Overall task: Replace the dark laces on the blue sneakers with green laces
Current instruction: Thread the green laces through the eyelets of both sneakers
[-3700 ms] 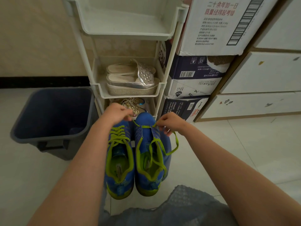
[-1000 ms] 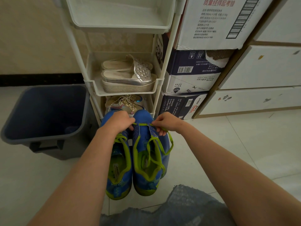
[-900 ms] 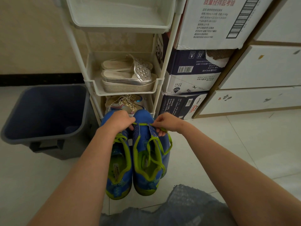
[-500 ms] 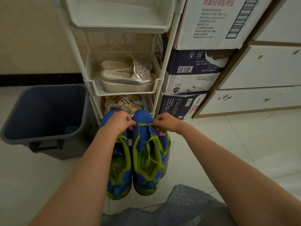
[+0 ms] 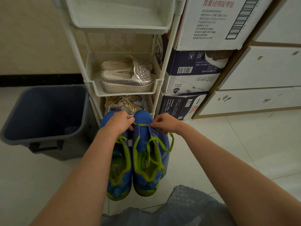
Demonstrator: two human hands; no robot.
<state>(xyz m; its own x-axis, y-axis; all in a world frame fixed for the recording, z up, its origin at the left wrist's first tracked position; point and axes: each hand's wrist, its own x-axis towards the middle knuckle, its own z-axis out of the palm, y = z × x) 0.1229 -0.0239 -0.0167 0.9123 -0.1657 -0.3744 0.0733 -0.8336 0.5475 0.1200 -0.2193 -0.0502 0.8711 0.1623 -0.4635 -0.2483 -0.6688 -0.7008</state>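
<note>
Two blue sneakers with lime-green trim stand side by side on the floor, toes away from me. The left sneaker (image 5: pixel 119 173) is partly hidden under my left forearm. The right sneaker (image 5: pixel 149 162) has a green lace (image 5: pixel 143 124) running across its lowest eyelets near the toe. My left hand (image 5: pixel 119 122) pinches the lace at the left eyelet. My right hand (image 5: pixel 164 123) pinches it at the right eyelet. Loose green lace ends (image 5: pixel 169 144) trail down over the tongue and right side. No dark lace is visible.
A white plastic shoe rack (image 5: pixel 127 92) stands just beyond the toes, with silver sandals (image 5: pixel 128 79) and glittery shoes (image 5: pixel 125 103) on its shelves. A dark blue bin (image 5: pixel 44 115) sits to the left. Stacked cardboard boxes (image 5: pixel 190 79) and white drawers (image 5: pixel 260 82) are to the right.
Both hands stay at the toe of the right sneaker, working the lace. The loose end on the right now hangs a little farther out than half a second ago.
</note>
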